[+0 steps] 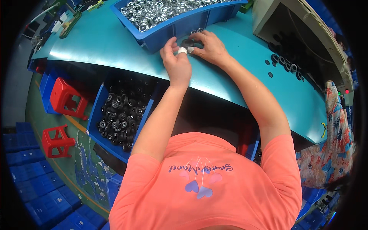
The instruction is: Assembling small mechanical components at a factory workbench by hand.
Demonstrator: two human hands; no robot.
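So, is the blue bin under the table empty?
No, the blue bin under the table is filled with many small black round parts.

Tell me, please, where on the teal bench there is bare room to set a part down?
Bare teal bench lies left of the left hand, and right of the right hand. It is crowded by the blue tray and the black rings.

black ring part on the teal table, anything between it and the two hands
Nothing visible. The left hand and right hand both close on the black ring part from either side, fingertips touching it, just in front of the blue bin.
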